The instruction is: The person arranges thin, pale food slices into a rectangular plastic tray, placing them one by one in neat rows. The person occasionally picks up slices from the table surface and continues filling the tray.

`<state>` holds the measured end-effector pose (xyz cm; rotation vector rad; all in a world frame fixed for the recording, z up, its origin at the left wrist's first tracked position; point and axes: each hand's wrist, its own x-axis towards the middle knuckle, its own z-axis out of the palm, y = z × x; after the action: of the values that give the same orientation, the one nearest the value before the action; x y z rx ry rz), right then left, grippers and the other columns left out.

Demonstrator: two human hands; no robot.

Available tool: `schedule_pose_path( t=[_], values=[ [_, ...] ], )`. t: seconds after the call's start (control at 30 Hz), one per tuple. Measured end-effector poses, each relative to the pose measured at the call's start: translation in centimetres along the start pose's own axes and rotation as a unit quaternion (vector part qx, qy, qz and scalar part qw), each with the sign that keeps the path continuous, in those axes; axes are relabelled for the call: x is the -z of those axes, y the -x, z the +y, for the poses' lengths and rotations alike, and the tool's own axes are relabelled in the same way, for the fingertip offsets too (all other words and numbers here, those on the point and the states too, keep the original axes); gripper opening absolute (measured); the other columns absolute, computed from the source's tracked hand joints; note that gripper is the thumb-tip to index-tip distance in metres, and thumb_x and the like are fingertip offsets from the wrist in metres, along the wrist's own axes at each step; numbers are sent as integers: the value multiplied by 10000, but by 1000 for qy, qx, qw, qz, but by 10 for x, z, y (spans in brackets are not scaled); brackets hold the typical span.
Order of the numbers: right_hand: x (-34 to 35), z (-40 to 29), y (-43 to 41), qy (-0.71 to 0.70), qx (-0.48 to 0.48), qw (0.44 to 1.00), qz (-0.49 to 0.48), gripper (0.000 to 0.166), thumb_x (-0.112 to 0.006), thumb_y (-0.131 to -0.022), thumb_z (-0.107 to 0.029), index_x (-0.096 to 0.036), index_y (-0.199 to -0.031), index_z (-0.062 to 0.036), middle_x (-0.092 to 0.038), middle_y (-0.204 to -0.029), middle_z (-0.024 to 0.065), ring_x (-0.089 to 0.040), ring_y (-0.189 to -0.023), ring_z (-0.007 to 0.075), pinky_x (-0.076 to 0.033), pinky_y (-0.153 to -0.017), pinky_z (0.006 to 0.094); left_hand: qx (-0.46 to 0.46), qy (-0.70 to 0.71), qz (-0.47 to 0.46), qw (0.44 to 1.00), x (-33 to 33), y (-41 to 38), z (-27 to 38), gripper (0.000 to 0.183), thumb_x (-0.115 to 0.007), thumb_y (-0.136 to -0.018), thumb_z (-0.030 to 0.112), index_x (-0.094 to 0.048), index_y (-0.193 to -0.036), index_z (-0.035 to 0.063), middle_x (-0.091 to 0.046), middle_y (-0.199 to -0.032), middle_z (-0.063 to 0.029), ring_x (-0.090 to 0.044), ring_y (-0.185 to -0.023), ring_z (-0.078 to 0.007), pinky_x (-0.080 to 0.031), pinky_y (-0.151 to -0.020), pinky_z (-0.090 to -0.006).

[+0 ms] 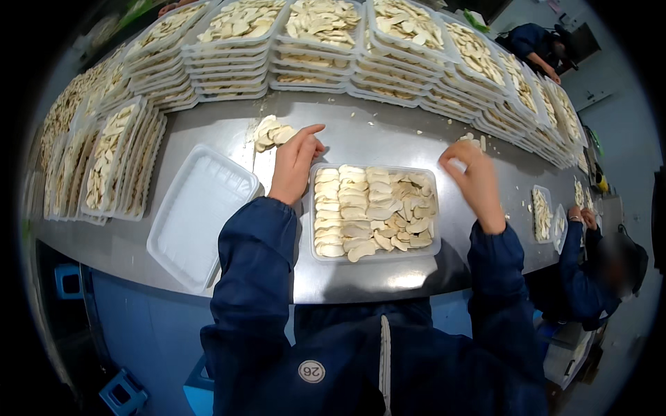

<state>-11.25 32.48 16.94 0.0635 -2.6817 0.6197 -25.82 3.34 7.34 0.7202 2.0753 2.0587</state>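
Observation:
A clear plastic tray (375,256) of pale sliced pieces, apparently mushroom, lies before me on the steel table. Its left part holds overlapping rows; looser, darker slices fill the right. Beyond its upper left corner is my left hand (297,164), beside a small pile of slices (268,133); whether it holds anything is hidden. My right hand (471,179), blurred, is above the table to the right of the tray, thumb and fingers bent towards each other. Several small pieces (474,140) lie just behind it. I cannot tell whether a slice is between its fingers.
An empty plastic tray (203,216) lies at the left on the steel table (333,125). Stacked filled trays (320,52) line the far edge, with more stacks (117,161) at the left. A co-worker (593,265) handles slices at the right, near a smaller filled tray (542,214); another person (538,47) is beyond.

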Motion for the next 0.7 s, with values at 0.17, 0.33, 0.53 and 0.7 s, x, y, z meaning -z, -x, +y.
schedule_pose_path(
  t=[0.17, 0.33, 0.53, 0.7],
  values=[
    [-35, -66, 32, -25, 14, 989, -144, 161, -731, -764, -133, -649, -867, -40, -589, -829, 106, -575, -813, 304, -474, -729, 378, 0, -8, 4, 1000, -4, -3, 1, 390, -438, -1026, 290, -614, -1207, -8, -632, -804, -60, -575, -763, -127, -476, -742, -263],
    [-56, -74, 38, 48, 54, 991, -113, 165, -737, -753, -141, -621, -810, -38, -559, -793, 112, -563, -780, 304, -473, -682, 376, 9, -40, 33, 999, -5, -4, 3, 325, -515, -991, 234, -625, -1206, 18, -658, -772, -60, -590, -710, -116, -484, -685, -262],
    [-38, -49, 38, -180, -112, 962, -171, 153, -719, -790, -111, -597, -806, -20, -588, -780, 43, -583, -728, 187, -468, -641, 306, 37, -32, 34, 998, -5, -4, 2, 310, -537, -975, 205, -625, -1208, 20, -658, -764, -66, -599, -710, -109, -485, -679, -260],
    [-13, -6, 30, -553, -245, 780, -161, 165, -628, -825, -11, -582, -982, -25, -591, -754, 8, -558, -625, 78, -439, -561, 218, 37, -24, 29, 999, -6, -4, -3, 303, -541, -972, 194, -628, -1203, 19, -658, -764, -65, -621, -736, -113, -486, -681, -256]
  ],
)
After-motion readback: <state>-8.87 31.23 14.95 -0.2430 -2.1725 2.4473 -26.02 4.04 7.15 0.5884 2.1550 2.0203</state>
